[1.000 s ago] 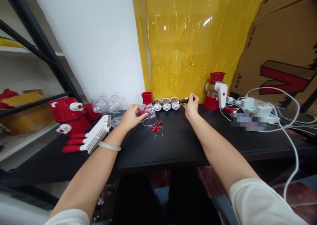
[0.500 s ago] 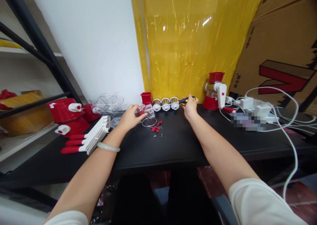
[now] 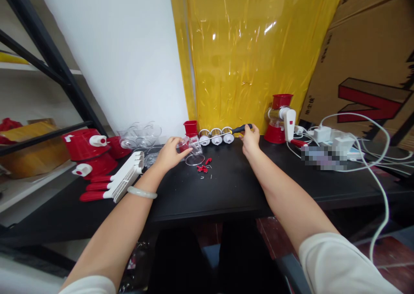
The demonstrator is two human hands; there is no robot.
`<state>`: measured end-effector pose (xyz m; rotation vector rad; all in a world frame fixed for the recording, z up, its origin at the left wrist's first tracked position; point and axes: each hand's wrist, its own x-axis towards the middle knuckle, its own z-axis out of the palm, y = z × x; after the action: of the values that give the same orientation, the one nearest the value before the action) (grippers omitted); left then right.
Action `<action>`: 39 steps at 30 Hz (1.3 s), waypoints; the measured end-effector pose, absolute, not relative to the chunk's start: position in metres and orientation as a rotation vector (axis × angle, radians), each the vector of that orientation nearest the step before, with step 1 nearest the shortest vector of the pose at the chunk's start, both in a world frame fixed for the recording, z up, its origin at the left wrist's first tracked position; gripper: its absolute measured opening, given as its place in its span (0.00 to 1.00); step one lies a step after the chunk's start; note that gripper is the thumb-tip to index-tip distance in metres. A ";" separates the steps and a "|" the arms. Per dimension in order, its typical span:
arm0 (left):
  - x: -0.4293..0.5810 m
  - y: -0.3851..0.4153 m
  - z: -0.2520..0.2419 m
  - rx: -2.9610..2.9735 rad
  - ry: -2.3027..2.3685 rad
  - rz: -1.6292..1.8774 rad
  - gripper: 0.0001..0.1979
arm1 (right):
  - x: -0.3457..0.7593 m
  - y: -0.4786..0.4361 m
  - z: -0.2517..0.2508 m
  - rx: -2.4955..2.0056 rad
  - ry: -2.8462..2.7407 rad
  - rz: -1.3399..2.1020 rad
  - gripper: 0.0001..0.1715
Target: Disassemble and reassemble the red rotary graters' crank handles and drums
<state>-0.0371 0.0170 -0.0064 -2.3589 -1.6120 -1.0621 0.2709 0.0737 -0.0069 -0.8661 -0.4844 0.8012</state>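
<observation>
My left hand is closed round a clear plastic housing with a red piece inside, tipped on its side on the black table. My right hand grips the black-and-yellow handle of a screwdriver. Its thin shaft runs leftward into the open end of the clear housing. Small red clips and screws lie on the table just in front of the housing.
Three metal drum blades and a red cup stand behind the housing. An assembled red-and-white grater is at the right, beside chargers and white cables. Red bases, white handles and clear funnels sit at the left.
My right hand has shifted slightly on the screwdriver handle, which now points a bit higher. My left hand and the housing have stayed in place.
</observation>
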 end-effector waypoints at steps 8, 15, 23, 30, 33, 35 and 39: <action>-0.036 0.016 -0.006 -2.352 -1.599 -1.069 0.22 | 0.270 0.070 -0.005 -0.815 -0.481 0.883 0.19; -0.037 0.017 -0.006 -2.356 -1.590 -1.070 0.23 | 0.269 0.066 -0.004 -0.778 -0.499 0.915 0.17; -0.038 0.019 -0.009 -2.360 -1.571 -1.079 0.23 | 0.269 0.069 -0.005 -0.812 -0.542 0.839 0.18; -0.039 0.019 -0.008 -2.355 -1.577 -1.072 0.24 | 0.270 0.069 -0.004 -0.819 -0.517 0.840 0.18; -0.038 0.018 -0.007 -2.362 -1.582 -1.069 0.23 | 0.270 0.068 -0.005 -0.790 -0.530 0.862 0.21; -0.038 0.018 -0.007 -2.363 -1.589 -1.074 0.22 | 0.271 0.069 -0.005 -0.777 -0.539 0.893 0.21; -0.037 0.017 -0.006 -2.368 -1.593 -1.079 0.23 | 0.273 0.070 -0.007 -0.757 -0.535 0.916 0.19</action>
<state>-0.0375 0.0174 -0.0064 -2.3678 -1.5930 -1.0788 0.2727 0.0705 -0.0074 -0.7573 -0.5351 0.9160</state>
